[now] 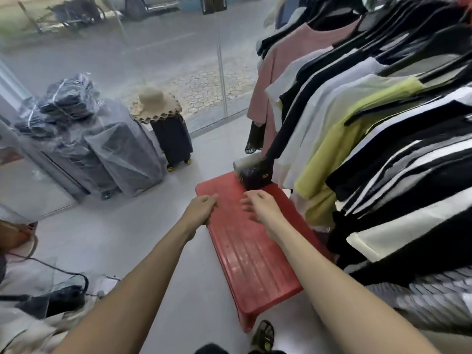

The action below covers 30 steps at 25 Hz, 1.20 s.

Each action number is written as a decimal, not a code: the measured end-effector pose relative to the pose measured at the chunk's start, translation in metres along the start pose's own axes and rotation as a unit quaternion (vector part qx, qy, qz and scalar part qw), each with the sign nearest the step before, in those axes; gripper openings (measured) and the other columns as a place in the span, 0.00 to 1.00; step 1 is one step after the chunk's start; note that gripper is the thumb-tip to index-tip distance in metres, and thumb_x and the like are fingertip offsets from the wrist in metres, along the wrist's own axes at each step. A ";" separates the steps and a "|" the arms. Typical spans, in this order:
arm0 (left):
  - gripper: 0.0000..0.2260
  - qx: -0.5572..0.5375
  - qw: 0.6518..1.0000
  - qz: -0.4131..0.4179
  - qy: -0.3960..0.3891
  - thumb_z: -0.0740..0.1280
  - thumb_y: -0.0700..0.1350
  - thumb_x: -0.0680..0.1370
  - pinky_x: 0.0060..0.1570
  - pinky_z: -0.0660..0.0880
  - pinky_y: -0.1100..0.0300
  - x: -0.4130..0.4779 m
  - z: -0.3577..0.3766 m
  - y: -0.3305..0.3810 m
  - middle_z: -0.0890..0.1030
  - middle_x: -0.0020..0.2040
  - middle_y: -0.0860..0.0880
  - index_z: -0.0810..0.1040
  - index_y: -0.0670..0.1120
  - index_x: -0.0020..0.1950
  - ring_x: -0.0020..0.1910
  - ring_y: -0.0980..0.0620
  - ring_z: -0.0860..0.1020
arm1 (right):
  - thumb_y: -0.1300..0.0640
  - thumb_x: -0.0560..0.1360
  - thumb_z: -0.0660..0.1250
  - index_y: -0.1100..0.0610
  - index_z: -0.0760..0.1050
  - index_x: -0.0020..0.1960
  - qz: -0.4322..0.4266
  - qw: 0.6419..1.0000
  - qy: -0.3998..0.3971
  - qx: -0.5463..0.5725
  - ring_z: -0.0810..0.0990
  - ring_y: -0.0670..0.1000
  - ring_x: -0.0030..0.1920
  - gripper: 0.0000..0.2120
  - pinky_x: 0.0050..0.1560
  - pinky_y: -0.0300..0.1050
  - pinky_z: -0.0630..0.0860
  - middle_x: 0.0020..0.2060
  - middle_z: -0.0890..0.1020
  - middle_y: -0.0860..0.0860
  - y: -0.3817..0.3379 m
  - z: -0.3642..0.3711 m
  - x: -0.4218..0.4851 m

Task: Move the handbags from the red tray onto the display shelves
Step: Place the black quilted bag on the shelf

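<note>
A: What is waiting on the red tray (245, 251)?

B: Most seems done — one black handbag (255, 178) is sitting at its far end, a pale item (245, 162) lying just behind. The left hand (201, 208) and right hand (261, 206) are hovering above, loosely curled, gripping nothing.

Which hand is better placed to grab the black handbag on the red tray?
Probably the right hand: it hovers just short of the black handbag; the left hand sits farther left, at the rim of the red tray.
</note>
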<state>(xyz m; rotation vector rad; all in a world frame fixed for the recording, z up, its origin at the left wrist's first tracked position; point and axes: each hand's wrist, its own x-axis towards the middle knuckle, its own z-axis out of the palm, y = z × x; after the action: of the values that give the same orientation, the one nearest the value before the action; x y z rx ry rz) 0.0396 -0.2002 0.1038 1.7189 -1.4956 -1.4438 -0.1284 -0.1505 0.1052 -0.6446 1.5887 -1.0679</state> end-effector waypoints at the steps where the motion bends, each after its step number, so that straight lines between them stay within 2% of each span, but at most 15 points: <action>1: 0.13 -0.001 1.000 -0.020 -0.003 0.62 0.49 0.83 0.38 0.69 0.58 0.011 0.001 -0.002 0.69 0.34 0.50 0.76 0.45 0.42 0.31 0.53 0.66 | 0.55 0.83 0.62 0.57 0.78 0.56 0.014 1.000 0.002 -0.005 0.80 0.48 0.41 0.09 0.36 0.40 0.72 0.45 0.83 0.50 -0.001 0.002 0.009; 6: 0.12 -0.026 0.995 -0.086 -0.032 0.62 0.50 0.84 0.39 0.72 0.60 0.071 0.008 -0.015 0.75 0.39 0.48 0.78 0.45 0.46 0.34 0.52 0.72 | 0.57 0.83 0.61 0.59 0.78 0.57 0.030 0.999 0.018 -0.019 0.77 0.48 0.42 0.09 0.38 0.39 0.73 0.41 0.80 0.49 -0.003 0.009 0.053; 13: 0.08 -0.066 0.987 -0.133 -0.066 0.62 0.49 0.84 0.38 0.73 0.62 0.180 0.026 -0.020 0.76 0.40 0.50 0.76 0.46 0.50 0.35 0.54 0.74 | 0.55 0.81 0.61 0.57 0.78 0.56 0.070 0.992 0.065 -0.082 0.75 0.49 0.44 0.10 0.47 0.48 0.74 0.43 0.78 0.49 0.000 0.029 0.148; 16: 0.08 -0.086 0.979 -0.156 -0.104 0.63 0.49 0.83 0.38 0.73 0.62 0.243 0.033 -0.028 0.77 0.42 0.51 0.76 0.46 0.56 0.37 0.55 0.75 | 0.54 0.80 0.60 0.52 0.77 0.53 0.123 0.983 0.093 -0.099 0.76 0.52 0.46 0.08 0.51 0.50 0.77 0.42 0.78 0.47 0.006 0.044 0.199; 17: 0.09 -0.078 0.969 -0.197 -0.126 0.63 0.49 0.83 0.38 0.73 0.63 0.287 0.038 -0.035 0.78 0.43 0.50 0.76 0.45 0.58 0.38 0.55 0.76 | 0.53 0.79 0.60 0.51 0.77 0.54 0.159 0.975 0.117 -0.104 0.76 0.52 0.46 0.08 0.53 0.51 0.77 0.42 0.78 0.47 0.012 0.058 0.240; 18: 0.09 -0.067 0.958 -0.236 -0.149 0.63 0.48 0.84 0.37 0.73 0.63 0.328 0.041 -0.044 0.78 0.45 0.49 0.75 0.44 0.59 0.38 0.55 0.76 | 0.53 0.79 0.60 0.51 0.78 0.55 0.194 0.965 0.143 -0.100 0.76 0.53 0.47 0.09 0.54 0.52 0.77 0.44 0.78 0.47 0.020 0.072 0.278; 21: 0.10 -0.078 0.950 -0.246 -0.174 0.62 0.45 0.84 0.35 0.75 0.64 0.357 0.057 -0.045 0.79 0.53 0.46 0.74 0.43 0.62 0.39 0.55 0.78 | 0.56 0.79 0.61 0.52 0.76 0.66 0.212 0.961 0.155 -0.084 0.76 0.51 0.52 0.16 0.61 0.54 0.77 0.53 0.79 0.49 0.018 0.076 0.302; 24: 0.14 -0.095 0.949 -0.241 -0.178 0.62 0.45 0.84 0.42 0.77 0.61 0.372 0.076 -0.040 0.78 0.56 0.47 0.73 0.42 0.69 0.42 0.54 0.77 | 0.58 0.81 0.60 0.53 0.71 0.74 0.203 0.963 0.168 -0.062 0.76 0.52 0.65 0.21 0.69 0.54 0.73 0.67 0.77 0.50 0.013 0.074 0.308; 25: 0.14 -0.099 0.951 -0.235 -0.175 0.63 0.44 0.83 0.45 0.78 0.58 0.377 0.082 -0.041 0.77 0.54 0.49 0.72 0.44 0.69 0.42 0.54 0.77 | 0.58 0.82 0.60 0.53 0.69 0.75 0.202 0.964 0.164 -0.062 0.75 0.52 0.69 0.22 0.71 0.53 0.72 0.70 0.75 0.50 0.014 0.073 0.313; 27: 0.09 -0.087 0.946 -0.254 -0.182 0.63 0.42 0.83 0.50 0.78 0.53 0.410 0.095 -0.046 0.75 0.46 0.51 0.72 0.50 0.62 0.43 0.53 0.75 | 0.58 0.82 0.60 0.53 0.67 0.77 0.222 0.956 0.175 -0.074 0.72 0.52 0.72 0.23 0.74 0.50 0.68 0.74 0.72 0.51 0.017 0.079 0.346; 30: 0.07 -0.070 0.940 -0.258 -0.211 0.63 0.38 0.80 0.47 0.75 0.54 0.437 0.105 -0.048 0.79 0.44 0.48 0.77 0.49 0.50 0.40 0.52 0.76 | 0.56 0.82 0.60 0.52 0.65 0.79 0.235 0.951 0.164 -0.117 0.69 0.53 0.76 0.25 0.75 0.48 0.65 0.77 0.70 0.53 0.018 0.082 0.376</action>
<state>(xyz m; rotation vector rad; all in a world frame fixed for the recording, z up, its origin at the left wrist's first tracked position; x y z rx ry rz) -0.0894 -0.5485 -0.1532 1.8779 -1.1245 -2.2498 -0.1569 -0.4822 -0.0888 -0.2194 2.0498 -0.6549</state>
